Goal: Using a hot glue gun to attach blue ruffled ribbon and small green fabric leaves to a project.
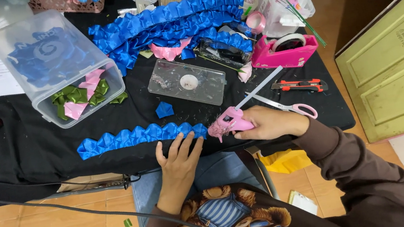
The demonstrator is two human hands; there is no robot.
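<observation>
Holding steady: right hand (271, 123) is wrapped tight around a pink glue gun (231, 121), grip fully closed on its handle, nozzle pointing left
Nozzle: sits right at the right-hand end of the blue folded ribbon strip (135, 136), just beside it; whether it touches, cannot tell
Left hand: left hand (179, 160) lies flat and open, fingers spread, fingertips pressing on the near edge of that strip close to its right end, grasping nothing
Strip: stretched left to right along the front of the black-covered surface (21, 151), between the two hands at its right end
Loose piece: one small blue folded petal (164, 110) lies just behind the strip
Behind: a clear flat plastic lid (187, 82), and a heap of longer blue ribbon strips (170, 25) further back
Left: a clear tub (55, 65) on its side with blue, green and pink pieces
Right: pink-handled scissors (291, 107), an orange utility knife (298, 85), a pink tape dispenser (284, 52)
</observation>
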